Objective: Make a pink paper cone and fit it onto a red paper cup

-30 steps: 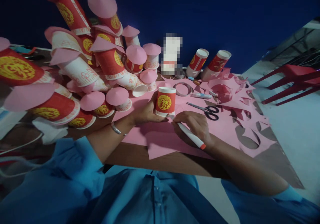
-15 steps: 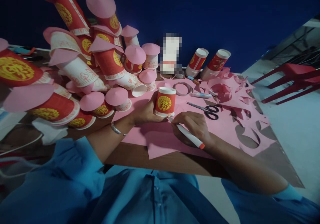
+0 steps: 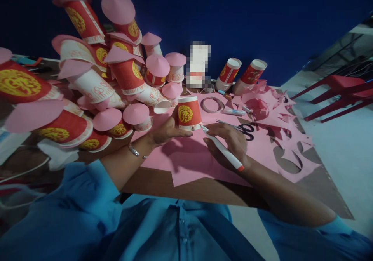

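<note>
Fingers [image 3: 180,131] of our left hand [image 3: 166,131] wrapped the upturned red paper cup [image 3: 189,113], mouth down, its rim seemingly just clear of the pink paper sheet [image 3: 189,160]. Our right hand [image 3: 231,144] pinched the white pen [image 3: 223,150], tip at the cup's rim. Scissors [image 3: 243,129] lay just beyond, a tape ring [image 3: 212,104] behind, and capped cups [image 3: 116,82] heaped at the left on the tabletop [image 3: 204,189]. Risk, we judged: with the cup tilted in our grip, the pen could skid off the rim and spoil the line.
</note>
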Motion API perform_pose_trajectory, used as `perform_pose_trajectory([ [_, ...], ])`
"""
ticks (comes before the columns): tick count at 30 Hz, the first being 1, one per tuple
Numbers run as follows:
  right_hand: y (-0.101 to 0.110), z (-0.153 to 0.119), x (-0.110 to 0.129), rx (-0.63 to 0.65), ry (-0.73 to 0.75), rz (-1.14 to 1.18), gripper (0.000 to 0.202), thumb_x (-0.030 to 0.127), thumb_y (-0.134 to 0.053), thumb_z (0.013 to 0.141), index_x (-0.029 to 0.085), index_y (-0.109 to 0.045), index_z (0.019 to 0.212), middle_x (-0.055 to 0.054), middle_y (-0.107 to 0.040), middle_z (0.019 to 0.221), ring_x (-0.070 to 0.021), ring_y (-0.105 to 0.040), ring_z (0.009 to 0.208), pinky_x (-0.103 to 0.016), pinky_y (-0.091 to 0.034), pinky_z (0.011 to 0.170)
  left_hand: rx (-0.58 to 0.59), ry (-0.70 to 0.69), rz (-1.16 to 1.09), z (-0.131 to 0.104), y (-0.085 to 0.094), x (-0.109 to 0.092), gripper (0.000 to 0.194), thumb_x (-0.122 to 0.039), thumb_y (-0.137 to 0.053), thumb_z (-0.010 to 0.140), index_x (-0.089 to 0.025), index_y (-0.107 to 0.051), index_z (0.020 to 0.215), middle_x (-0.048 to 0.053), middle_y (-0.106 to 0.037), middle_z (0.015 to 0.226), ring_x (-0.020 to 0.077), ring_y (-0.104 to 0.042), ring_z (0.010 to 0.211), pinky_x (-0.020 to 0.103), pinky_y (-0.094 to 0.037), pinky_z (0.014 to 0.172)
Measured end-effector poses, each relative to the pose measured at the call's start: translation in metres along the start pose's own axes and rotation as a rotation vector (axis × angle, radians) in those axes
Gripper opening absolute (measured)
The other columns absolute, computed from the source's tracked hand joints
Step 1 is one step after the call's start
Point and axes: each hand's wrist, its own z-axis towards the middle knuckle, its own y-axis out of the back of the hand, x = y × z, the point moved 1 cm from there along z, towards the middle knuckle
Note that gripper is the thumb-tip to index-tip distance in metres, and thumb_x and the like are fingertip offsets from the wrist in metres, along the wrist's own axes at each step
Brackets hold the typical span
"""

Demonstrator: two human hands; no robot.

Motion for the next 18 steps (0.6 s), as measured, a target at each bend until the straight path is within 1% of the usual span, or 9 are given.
perform_pose_trajectory([
  [2, -0.0009, -0.0002, 0.0, 0.0, 0.004, 0.005, 0.025, 0.013, -0.072, 0.091, 0.021, -0.063, 0.112, -0.008, -0.08, 0.092, -0.0214, -0.079, 0.083, -0.033, -0.065, 0.076, 0.004, -0.03, -0.025, 0.0004, -0.0015, -0.0017, 0.1, -0.032, -0.093, 0.067, -0.028, -0.043, 0.154, 0.012, -0.063, 0.145, 0.0376, -0.053, 0.142, 0.054, -0.043, 0.119],
  [5, -0.0022, -0.0008, 0.0016, 0.032, 0.007, 0.031, 0.026, 0.011, -0.073, 0.09, 0.019, -0.063, 0.113, -0.01, -0.08, 0.093, -0.0218, -0.08, 0.085, -0.032, -0.065, 0.077, 0.015, -0.044, -0.039, 0.0006, -0.0023, -0.0023, 0.104, -0.029, -0.093, 0.067, -0.029, -0.04, 0.157, 0.012, -0.062, 0.148, 0.0374, -0.05, 0.146, 0.053, -0.041, 0.121],
  [8, -0.0031, -0.0011, 0.0033, 0.077, 0.029, 0.07, 0.025, 0.012, -0.072, 0.091, 0.019, -0.063, 0.114, -0.01, -0.079, 0.094, -0.0221, -0.079, 0.087, -0.033, -0.065, 0.077, 0.027, -0.007, -0.048, 0.0007, -0.0015, 0.0002, 0.108, -0.029, -0.096, 0.062, -0.027, -0.042, 0.154, 0.013, -0.067, 0.14, 0.0382, -0.055, 0.142, 0.052, -0.045, 0.117],
  [11, -0.0028, -0.0004, 0.004, 0.076, 0.053, 0.096, 0.026, 0.011, -0.071, 0.091, 0.019, -0.062, 0.114, -0.009, -0.077, 0.092, -0.022, -0.078, 0.085, -0.034, -0.065, 0.074, 0.012, 0.04, -0.056, 0.0003, 0.0003, 0.0042, 0.104, -0.031, -0.098, 0.06, -0.025, -0.044, 0.15, 0.013, -0.072, 0.131, 0.0368, -0.063, 0.132, 0.051, -0.05, 0.11],
  [15, -0.0016, 0.0, 0.004, 0.063, 0.056, 0.1, 0.028, 0.009, -0.073, 0.089, 0.017, -0.063, 0.114, -0.011, -0.078, 0.092, -0.0238, -0.078, 0.085, -0.036, -0.064, 0.073, -0.009, 0.057, -0.028, -0.0008, 0.0025, 0.0069, 0.099, -0.031, -0.098, 0.06, -0.021, -0.048, 0.144, 0.015, -0.072, 0.129, 0.0348, -0.068, 0.122, 0.049, -0.052, 0.105],
  [18, -0.0009, -0.0003, 0.005, 0.069, 0.05, 0.112, 0.028, 0.01, -0.072, 0.09, 0.018, -0.063, 0.116, -0.012, -0.079, 0.097, -0.0238, -0.079, 0.089, -0.035, -0.065, 0.075, 0.018, 0.065, -0.053, -0.0015, 0.0017, 0.0053, 0.101, -0.029, -0.098, 0.059, -0.024, -0.047, 0.146, 0.014, -0.071, 0.131, 0.0339, -0.069, 0.121, 0.049, -0.052, 0.106],
])
